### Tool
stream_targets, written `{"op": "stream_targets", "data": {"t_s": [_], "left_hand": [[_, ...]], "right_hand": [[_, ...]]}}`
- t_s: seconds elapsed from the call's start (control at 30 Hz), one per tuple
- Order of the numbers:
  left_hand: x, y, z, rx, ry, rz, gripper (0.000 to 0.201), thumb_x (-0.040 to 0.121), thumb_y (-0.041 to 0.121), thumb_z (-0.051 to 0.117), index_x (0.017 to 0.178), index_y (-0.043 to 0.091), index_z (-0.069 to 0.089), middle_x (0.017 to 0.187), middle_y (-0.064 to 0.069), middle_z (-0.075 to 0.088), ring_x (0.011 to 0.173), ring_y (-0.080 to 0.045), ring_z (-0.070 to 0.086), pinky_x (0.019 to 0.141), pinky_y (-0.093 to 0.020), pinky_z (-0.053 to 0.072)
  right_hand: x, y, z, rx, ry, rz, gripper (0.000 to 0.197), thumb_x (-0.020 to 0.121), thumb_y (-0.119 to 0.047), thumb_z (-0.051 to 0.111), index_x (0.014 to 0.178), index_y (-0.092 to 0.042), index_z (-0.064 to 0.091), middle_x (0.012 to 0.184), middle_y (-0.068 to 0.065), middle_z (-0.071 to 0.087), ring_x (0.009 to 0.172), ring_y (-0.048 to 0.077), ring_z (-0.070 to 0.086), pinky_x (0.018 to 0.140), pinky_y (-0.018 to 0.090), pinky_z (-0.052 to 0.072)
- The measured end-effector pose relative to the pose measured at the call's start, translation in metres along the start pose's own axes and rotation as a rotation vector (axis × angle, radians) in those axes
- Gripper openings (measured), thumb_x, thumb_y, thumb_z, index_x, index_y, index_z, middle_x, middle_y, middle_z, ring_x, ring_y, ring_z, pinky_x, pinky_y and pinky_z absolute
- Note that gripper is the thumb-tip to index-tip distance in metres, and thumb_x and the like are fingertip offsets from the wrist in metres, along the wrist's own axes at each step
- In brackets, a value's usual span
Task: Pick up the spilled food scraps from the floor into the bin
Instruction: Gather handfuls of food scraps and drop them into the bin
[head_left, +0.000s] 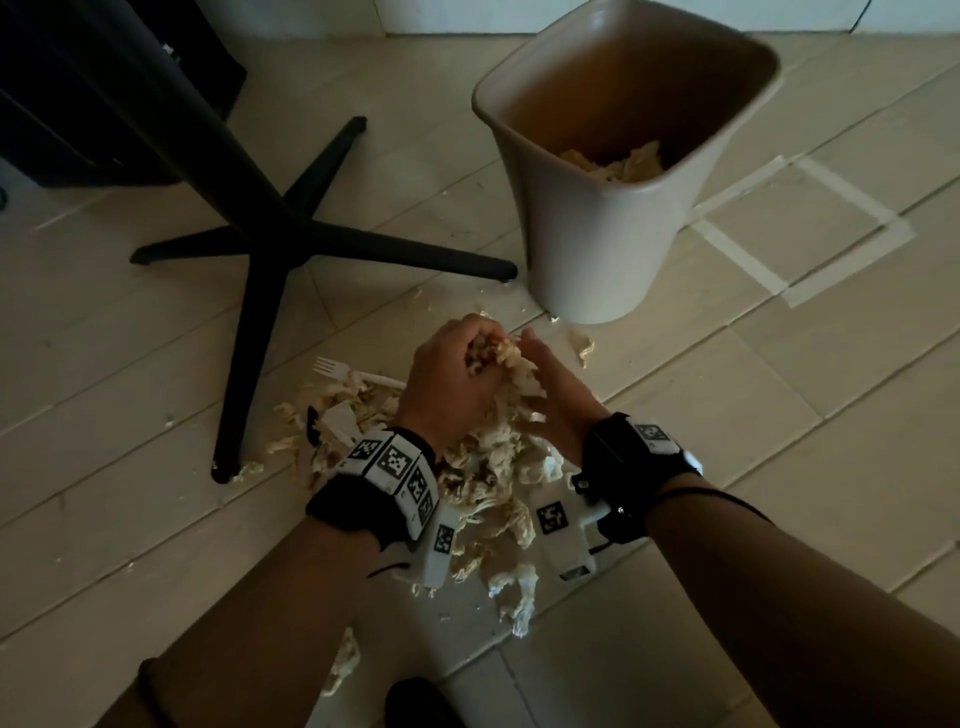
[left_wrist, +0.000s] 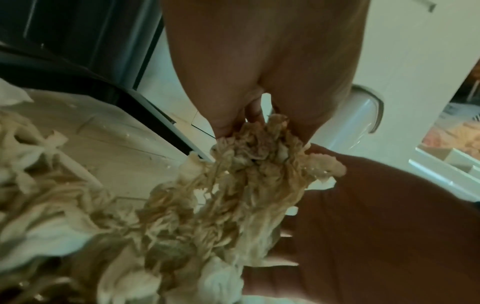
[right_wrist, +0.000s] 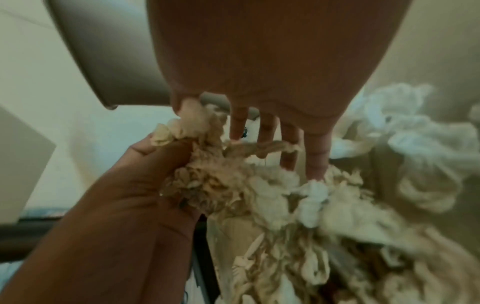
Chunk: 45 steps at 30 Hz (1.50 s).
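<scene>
A pile of pale shredded food scraps (head_left: 483, 483) lies on the tiled floor in front of me. Just above it, both hands hold one clump of scraps (head_left: 501, 356) between them. My left hand (head_left: 475, 345) curls its fingers round the clump from the left. My right hand (head_left: 532, 379) cups it from the right, thumb on top. The left wrist view shows strands (left_wrist: 246, 174) hanging from my left fingers (left_wrist: 228, 125). The right wrist view shows scraps (right_wrist: 221, 181) draped over my right fingers (right_wrist: 317, 156). The beige bin (head_left: 597, 249) stands upright behind my hands, with some scraps (head_left: 618, 163) inside.
A black four-legged table base (head_left: 270, 228) stands to the left, one leg ending near the bin. A white plastic fork (head_left: 337, 370) lies at the pile's left edge. Loose bits (head_left: 582, 345) lie near the bin's foot. Tape lines (head_left: 779, 234) mark the floor at right.
</scene>
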<state>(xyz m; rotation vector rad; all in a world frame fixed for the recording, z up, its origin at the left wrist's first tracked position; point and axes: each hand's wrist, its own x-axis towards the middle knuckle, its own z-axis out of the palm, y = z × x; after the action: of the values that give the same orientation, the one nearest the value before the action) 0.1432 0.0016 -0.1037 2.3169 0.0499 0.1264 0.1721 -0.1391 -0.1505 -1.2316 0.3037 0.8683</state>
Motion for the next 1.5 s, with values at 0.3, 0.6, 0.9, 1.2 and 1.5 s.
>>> {"op": "stream_targets", "data": {"t_s": [0.3, 0.6, 0.9, 1.2, 1.5], "left_hand": [[-0.021, 0.021, 0.011, -0.212, 0.108, 0.017, 0.013, 0.088, 0.016, 0.067, 0.100, 0.018, 0.061, 0.099, 0.004, 0.065, 0.093, -0.006, 0.062, 0.081, -0.021, 0.053], [-0.031, 0.013, 0.025, 0.084, 0.191, -0.008, 0.039, 0.083, 0.036, 0.059, 0.118, 0.019, 0.064, 0.120, 0.002, 0.057, 0.116, -0.022, 0.042, 0.090, -0.037, 0.048], [-0.033, 0.017, 0.003, -0.542, -0.037, -0.260, 0.070, 0.079, 0.024, 0.078, 0.136, 0.044, 0.043, 0.140, 0.003, 0.044, 0.120, -0.013, 0.057, 0.090, -0.040, 0.059], [-0.052, 0.035, -0.007, -0.598, 0.065, -0.292, 0.038, 0.076, 0.025, 0.083, 0.111, 0.017, 0.068, 0.101, -0.004, 0.073, 0.094, -0.026, 0.071, 0.080, -0.049, 0.060], [-0.044, 0.072, -0.024, -0.376, 0.190, -0.129, 0.010, 0.088, 0.020, 0.071, 0.098, 0.018, 0.073, 0.082, 0.004, 0.073, 0.076, -0.013, 0.070, 0.070, -0.039, 0.060]], "right_hand": [[-0.022, -0.013, 0.010, 0.325, -0.321, 0.014, 0.094, 0.083, -0.081, 0.037, 0.133, -0.004, 0.057, 0.134, 0.021, 0.059, 0.130, 0.037, 0.052, 0.112, 0.051, 0.037], [-0.022, -0.023, 0.017, 0.162, -0.228, -0.029, 0.058, 0.087, -0.053, 0.066, 0.119, -0.004, 0.065, 0.112, 0.019, 0.069, 0.109, 0.033, 0.065, 0.100, 0.045, 0.049], [-0.023, -0.027, 0.023, 0.106, -0.056, -0.140, 0.053, 0.077, -0.041, 0.081, 0.111, -0.002, 0.069, 0.103, 0.020, 0.073, 0.093, 0.036, 0.071, 0.082, 0.045, 0.057], [-0.037, -0.056, 0.020, 0.184, 0.153, -0.192, 0.041, 0.068, -0.037, 0.080, 0.095, -0.010, 0.064, 0.083, 0.013, 0.066, 0.063, 0.027, 0.066, 0.058, 0.034, 0.055], [-0.064, -0.073, 0.040, -0.054, 0.124, -0.379, 0.020, 0.078, -0.023, 0.080, 0.078, -0.009, 0.066, 0.066, 0.008, 0.066, 0.056, 0.019, 0.064, 0.052, 0.026, 0.050]]}}
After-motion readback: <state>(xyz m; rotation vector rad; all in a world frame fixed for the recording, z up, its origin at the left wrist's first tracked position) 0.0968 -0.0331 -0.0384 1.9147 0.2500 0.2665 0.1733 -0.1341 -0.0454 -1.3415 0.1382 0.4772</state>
